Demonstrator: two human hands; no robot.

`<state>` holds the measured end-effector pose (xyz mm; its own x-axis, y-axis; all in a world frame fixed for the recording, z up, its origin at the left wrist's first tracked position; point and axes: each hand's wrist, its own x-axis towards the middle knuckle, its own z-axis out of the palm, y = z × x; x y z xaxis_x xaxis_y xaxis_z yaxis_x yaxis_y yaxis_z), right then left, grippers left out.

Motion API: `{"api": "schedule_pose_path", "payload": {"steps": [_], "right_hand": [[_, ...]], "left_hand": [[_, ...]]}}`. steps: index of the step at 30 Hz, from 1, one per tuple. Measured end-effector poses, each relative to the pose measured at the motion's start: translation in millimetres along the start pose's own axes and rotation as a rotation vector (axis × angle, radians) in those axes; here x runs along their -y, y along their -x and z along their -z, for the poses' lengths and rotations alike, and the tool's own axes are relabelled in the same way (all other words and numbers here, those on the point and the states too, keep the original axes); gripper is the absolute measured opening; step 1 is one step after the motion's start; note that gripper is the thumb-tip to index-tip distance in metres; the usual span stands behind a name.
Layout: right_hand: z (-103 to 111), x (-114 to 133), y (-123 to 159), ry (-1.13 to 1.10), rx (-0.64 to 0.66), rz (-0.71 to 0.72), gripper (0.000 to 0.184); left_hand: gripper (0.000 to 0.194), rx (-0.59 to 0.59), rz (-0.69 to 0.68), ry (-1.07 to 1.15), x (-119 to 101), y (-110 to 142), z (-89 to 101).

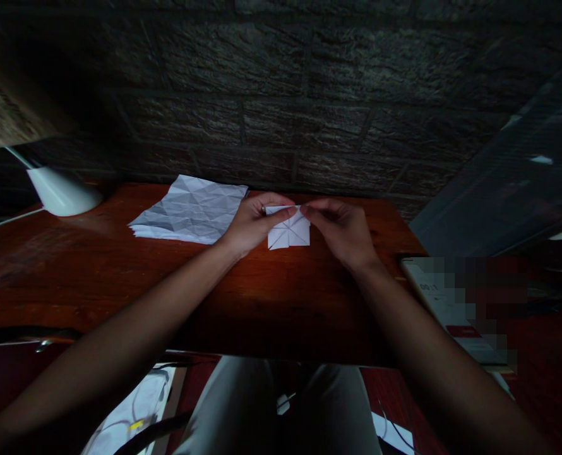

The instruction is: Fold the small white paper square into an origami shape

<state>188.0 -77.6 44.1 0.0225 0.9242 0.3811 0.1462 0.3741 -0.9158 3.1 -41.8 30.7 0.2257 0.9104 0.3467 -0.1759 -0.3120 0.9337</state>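
A small folded square of white paper (289, 232), with creases meeting near its middle, is held up over the wooden table. My left hand (257, 221) pinches its upper left part, thumb on the front face and fingers behind. At the upper right edge, the thumb and index finger of my right hand (342, 227) are closed on the same folded paper. Both thumb tips are close together along the top. What the fingers do behind the paper is hidden.
Left of my hands lies a stack of creased white paper sheets (191, 208) on the wooden table (281, 303). A lamp with a white base (63, 191) stands at the far left. Behind runs a dark brick wall (271, 120). A partly blurred device screen (432, 284) is at the right.
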Motion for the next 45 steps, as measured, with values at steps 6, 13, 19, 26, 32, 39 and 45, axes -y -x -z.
{"api": "schedule_pose_path", "payload": {"steps": [6, 13, 19, 26, 32, 39, 45], "right_hand": [[-3.8, 0.0, 0.1, -0.035, -0.067, 0.018, 0.014], [-4.4, -2.6, -0.9, -0.034, -0.065, 0.023, 0.031], [-1.8, -2.4, -0.5, -0.034, -0.025, 0.012, 0.023], [-0.2, 1.8, -0.7, 0.032, -0.004, 0.026, 0.015], [0.7, 2.0, -0.8, 0.067, -0.02, 0.03, 0.016], [0.6, 2.2, -1.0, 0.064, -0.064, 0.021, 0.02], [-2.5, 0.1, 0.4, 0.065, -0.078, 0.046, 0.018]], "left_hand": [[0.025, -0.008, 0.042, 0.114, 0.3, -1.1, -3.4], [0.025, -0.032, 0.043, 0.103, 0.6, -0.3, -4.4], [0.026, -0.035, 0.059, 0.085, 1.9, -0.5, -2.7], [0.026, -0.024, 0.004, -0.008, 1.5, -0.3, -0.1], [0.026, -0.014, -0.02, -0.034, 0.3, -0.1, -0.3], [0.034, 0.017, -0.063, -0.025, -5.2, 1.0, -2.9], [0.031, 0.006, -0.009, -0.029, -6.0, 1.8, -2.8]]}}
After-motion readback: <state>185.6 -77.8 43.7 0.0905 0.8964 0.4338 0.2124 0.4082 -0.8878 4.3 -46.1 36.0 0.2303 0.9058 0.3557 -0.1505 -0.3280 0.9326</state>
